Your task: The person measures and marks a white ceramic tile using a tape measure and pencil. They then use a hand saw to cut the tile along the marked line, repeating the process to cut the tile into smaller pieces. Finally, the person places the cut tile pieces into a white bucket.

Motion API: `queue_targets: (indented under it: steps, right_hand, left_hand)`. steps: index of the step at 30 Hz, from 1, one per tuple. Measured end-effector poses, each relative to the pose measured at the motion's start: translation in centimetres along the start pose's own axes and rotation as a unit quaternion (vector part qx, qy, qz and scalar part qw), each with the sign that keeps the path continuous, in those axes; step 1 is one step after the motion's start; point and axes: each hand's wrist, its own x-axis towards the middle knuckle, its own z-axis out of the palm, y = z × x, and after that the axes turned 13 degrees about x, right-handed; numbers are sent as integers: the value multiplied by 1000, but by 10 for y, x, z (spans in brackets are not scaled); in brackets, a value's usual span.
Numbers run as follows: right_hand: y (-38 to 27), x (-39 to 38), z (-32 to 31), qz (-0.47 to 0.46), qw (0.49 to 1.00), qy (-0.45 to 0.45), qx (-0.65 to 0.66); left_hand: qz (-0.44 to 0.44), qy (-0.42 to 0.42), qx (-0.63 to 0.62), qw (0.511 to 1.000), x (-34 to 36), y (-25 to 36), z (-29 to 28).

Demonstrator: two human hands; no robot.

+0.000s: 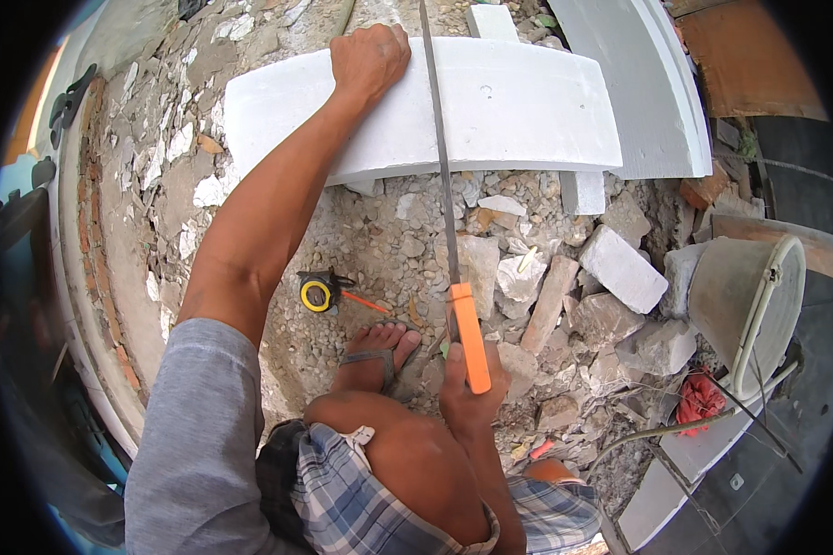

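Note:
A long white block, seemingly lightweight concrete (518, 106), lies crosswise in front of me, propped on smaller white pieces (583, 192). My left hand (370, 65) is closed over its far edge, left of the saw. My right hand (472, 384) grips the orange handle of a handsaw (441, 139). The saw's long blade runs away from me across the block's top, near its middle. From this view I cannot tell how deep the blade sits. By my sandaled foot lie a yellow and black tape measure (317, 294) and a thin orange stick, perhaps a pencil (364, 302).
Broken bricks and rubble (611, 319) cover the ground to the right. A larger white slab (634, 92) leans beyond the block's right end. Farther right, a tipped pale bucket (745, 301) stands near a red bag (700, 403) and loose wires. A brick-edged ledge (97, 259) runs along the left.

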Motion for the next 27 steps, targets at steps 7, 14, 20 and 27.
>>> queue_targets:
  steps: [7,14,20,27]
  right_hand:
    - [50,-95,-43,-33,998,-2,-58]
    - [-15,20,6,48,998,-3,44]
    - [47,-92,-41,-1,995,-12,-102]
    - [-30,36,16,45,995,-4,88]
  left_hand:
    - [9,126,62,990,-8,-9,7]
    - [-60,-72,41,995,-5,6,-16]
    - [-62,-68,29,995,-3,11,-20]
    - [-49,-21,25,998,-8,3,-15]
